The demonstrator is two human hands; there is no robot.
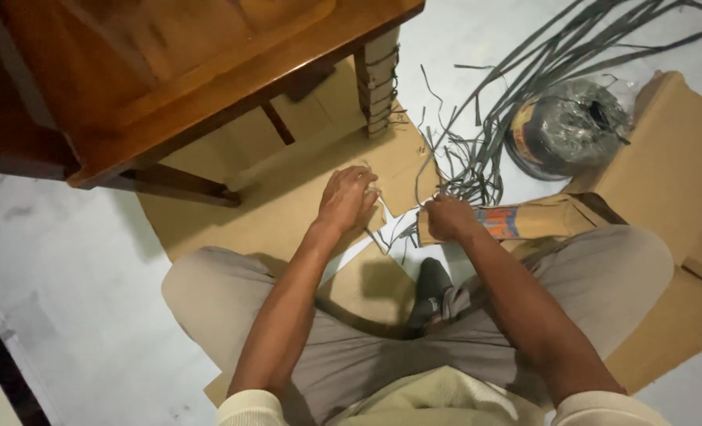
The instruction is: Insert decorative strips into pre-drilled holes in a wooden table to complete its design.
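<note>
Grey strips [477, 150] gripped by right hand [448, 218] beside orange-labelled package [524, 221].

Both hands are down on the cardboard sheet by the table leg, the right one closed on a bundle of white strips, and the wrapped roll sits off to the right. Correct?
Not quite: the strips in the closed right hand are dark grey, not white, as the head view shows. The rest holds: the left hand is over the cardboard sheet near the table leg, and the wrapped roll lies to the right.

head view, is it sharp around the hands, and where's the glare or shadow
Head view: soft overall, the left hand slightly smeared, the right hand clenched on the grey strips; glare streaks the wooden table top; deep shadow under the table and between the knees; edges bend from the wide lens.
</note>
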